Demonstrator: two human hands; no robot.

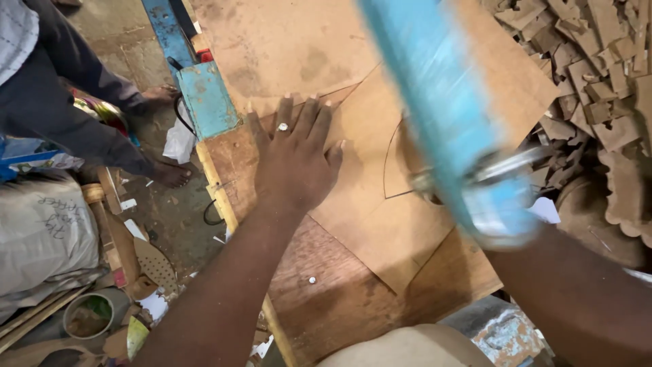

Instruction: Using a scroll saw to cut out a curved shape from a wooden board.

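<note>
My left hand [293,158], with a ring on one finger, lies flat with fingers spread on a thin brown board [380,217]. A curved line is marked or cut in that board. The board rests on a wooden saw table [326,299]. A blurred blue saw arm [435,102] crosses the view from the top to a metal blade guide [475,178] just right of my left hand. My right forearm [577,299] reaches in from the lower right. Its hand is hidden behind the blue arm.
A pile of cut scalloped wood pieces [598,75] fills the upper right. A blue metal bracket [207,98] sits at the table's left edge. Another person's bare feet [170,175] stand at the left, near a grey sack [41,231], a bowl [87,315] and scraps.
</note>
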